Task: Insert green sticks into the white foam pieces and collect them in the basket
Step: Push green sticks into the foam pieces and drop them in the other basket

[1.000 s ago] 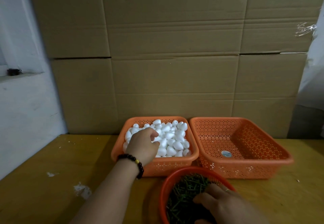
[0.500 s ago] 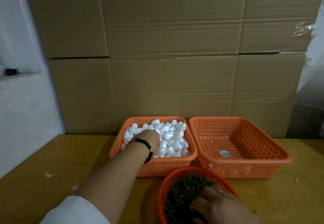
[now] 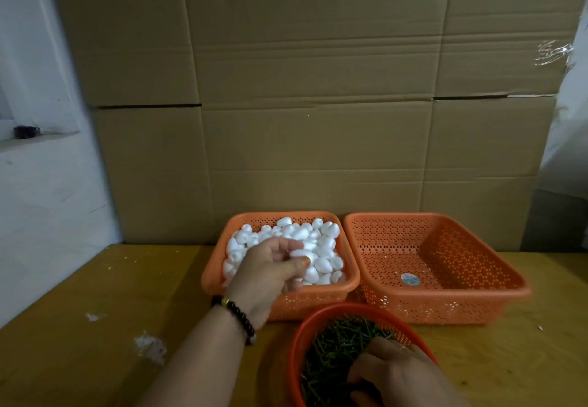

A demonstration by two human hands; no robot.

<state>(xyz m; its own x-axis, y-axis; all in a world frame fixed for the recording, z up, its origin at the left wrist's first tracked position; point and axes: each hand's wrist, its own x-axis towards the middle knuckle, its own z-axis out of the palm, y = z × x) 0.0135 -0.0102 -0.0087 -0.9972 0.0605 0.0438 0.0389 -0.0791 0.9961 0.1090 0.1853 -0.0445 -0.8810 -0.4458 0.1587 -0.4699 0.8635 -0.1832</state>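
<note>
Head view: the left hand (image 3: 270, 266) is raised over the left orange basket (image 3: 345, 287), thumb and curled fingers pinching a white foam piece (image 3: 299, 253) just lifted clear of the heap of white foam pieces (image 3: 324, 238) that fills it. The grip looks light and turned palm-inward, probably so an end of the piece is free to take a stick. A dark bead bracelet (image 3: 237, 314) circles that wrist.

The right hand (image 3: 391, 374) is down in the round red bowl (image 3: 296, 343) at the near edge, fingers curled into the pile of green sticks (image 3: 337, 343); whether it has pinched one yet I cannot tell, as the fingertips are buried.

The right orange basket (image 3: 445, 311), touching the left one, holds only a sticker and seems meant for finished pieces. All three stand close together on the yellow tabletop (image 3: 95, 279), within easy reach of both hands.
</note>
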